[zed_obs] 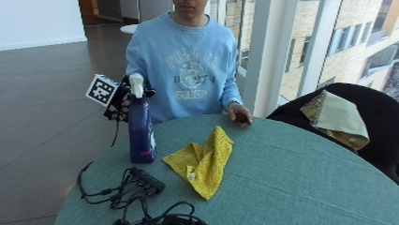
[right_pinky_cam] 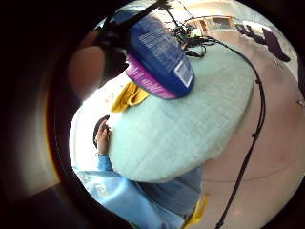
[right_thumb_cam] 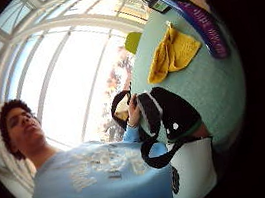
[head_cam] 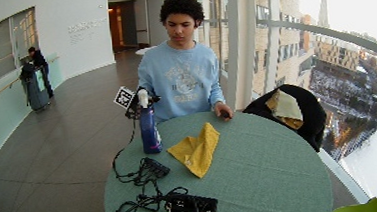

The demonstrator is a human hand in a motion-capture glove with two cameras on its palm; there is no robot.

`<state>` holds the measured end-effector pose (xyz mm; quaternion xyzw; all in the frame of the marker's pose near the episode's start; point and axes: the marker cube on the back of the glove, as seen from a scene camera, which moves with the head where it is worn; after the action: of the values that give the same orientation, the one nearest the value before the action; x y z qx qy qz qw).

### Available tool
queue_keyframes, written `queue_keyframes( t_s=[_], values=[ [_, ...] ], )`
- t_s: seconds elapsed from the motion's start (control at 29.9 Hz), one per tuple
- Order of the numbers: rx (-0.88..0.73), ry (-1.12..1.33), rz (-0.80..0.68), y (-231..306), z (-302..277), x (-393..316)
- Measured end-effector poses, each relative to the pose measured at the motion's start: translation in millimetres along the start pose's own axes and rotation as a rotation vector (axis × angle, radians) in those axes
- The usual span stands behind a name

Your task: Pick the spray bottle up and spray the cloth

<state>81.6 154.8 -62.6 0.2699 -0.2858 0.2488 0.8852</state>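
A blue spray bottle (zed_obs: 141,131) with a white trigger head stands upright near the left edge of the round green table (zed_obs: 299,178). My gloved right hand (zed_obs: 121,105) is at the bottle's neck, just under the trigger head, with its fingers curled round it. In the little finger side palm view the bottle (right_pinky_cam: 159,57) fills much of the picture, close to the palm. A crumpled yellow cloth (zed_obs: 203,164) lies on the table just to the right of the bottle. The bare left hand (zed_obs: 240,115) rests on the table's far edge, over a small dark thing.
Black cables and a power strip (zed_obs: 143,180) lie in front of the bottle, with a black device (head_cam: 189,208) at the near edge. A dark chair (zed_obs: 368,126) draped with a beige cloth (zed_obs: 336,117) stands at the right.
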Motion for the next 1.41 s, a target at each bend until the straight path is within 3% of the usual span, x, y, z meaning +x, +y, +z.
queue_keyframes(
  t_s=[0.23, 0.57, 1.14, 1.41],
  values=[
    [0.046, -0.169, 0.092, -39.2, -3.1, 27.0],
    [0.014, -0.176, 0.091, -95.9, 17.5, 36.4],
    [0.153, -0.154, 0.048, -119.7, 25.3, 33.5],
    [-0.065, -0.148, 0.027, -129.4, 14.0, 20.0]
  ],
)
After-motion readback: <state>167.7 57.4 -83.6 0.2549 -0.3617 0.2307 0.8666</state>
